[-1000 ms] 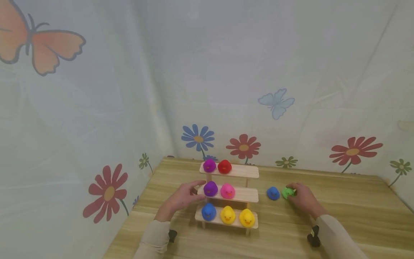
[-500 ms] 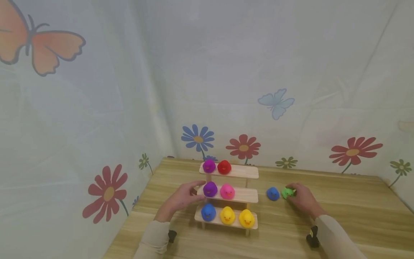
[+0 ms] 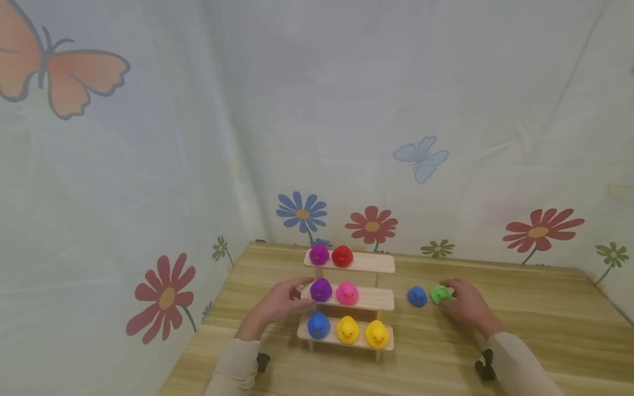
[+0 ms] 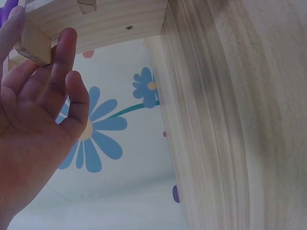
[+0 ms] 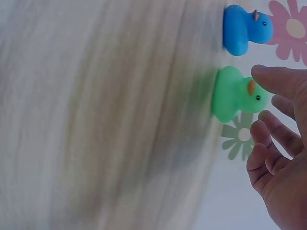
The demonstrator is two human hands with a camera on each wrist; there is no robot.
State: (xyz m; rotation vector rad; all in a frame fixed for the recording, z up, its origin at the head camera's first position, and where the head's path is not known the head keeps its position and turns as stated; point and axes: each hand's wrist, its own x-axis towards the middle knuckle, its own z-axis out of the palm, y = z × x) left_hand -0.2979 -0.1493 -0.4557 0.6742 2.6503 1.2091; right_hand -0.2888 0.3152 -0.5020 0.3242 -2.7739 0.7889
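Note:
A small three-tier wooden shelf stand [image 3: 369, 297] bears rubber ducks. My left hand [image 3: 279, 302] grips the left end of its middle plank, beside a purple duck [image 3: 321, 290]. In the left wrist view, the fingers [image 4: 60, 72] reach behind the plank's end [image 4: 34, 44]. On the table to the right sits a green rubber duck [image 5: 231, 96], upright, with a blue duck [image 5: 240, 31] beside it. My right hand [image 3: 468, 302] hovers around the green duck's head. Its thumb and fingers stand spread either side of the head, not closed on it.
The top tier holds a magenta duck [image 3: 319, 254] and a red duck [image 3: 342, 257]; a pink duck [image 3: 348, 294] is on the middle one. Below are another blue duck [image 3: 318, 325] and two yellow ducks [image 3: 348, 330]. A flower-printed curtain [image 3: 317, 110] surrounds the wooden table [image 3: 545, 324].
Both hands stay almost where they were, the left at the stand and the right around the green duck. The head view has shifted very slightly.

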